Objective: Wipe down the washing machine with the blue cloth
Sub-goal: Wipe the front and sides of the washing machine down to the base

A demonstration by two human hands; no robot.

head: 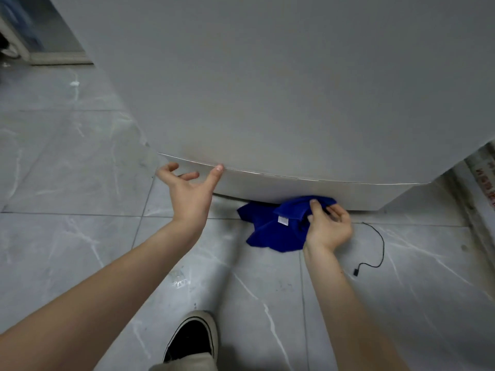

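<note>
The grey-white washing machine [267, 89] fills the upper part of the head view, its front panel ending in a curved base strip near the floor. The blue cloth [270, 231], crumpled with a small white tag, hangs at the bottom edge of the machine and touches the tiles. My right hand [328, 227] pinches the cloth's upper fold between thumb and fingers. My left hand [191, 191] is spread, fingers apart, with its thumb tip resting on the seam above the base strip; it holds nothing.
Grey marbled floor tiles [67, 250] lie all around. A thin black cord [375, 253] with a small plug lies on the floor right of my right hand. My black-and-white shoe [192, 338] stands at the bottom centre. A wall base runs along the right.
</note>
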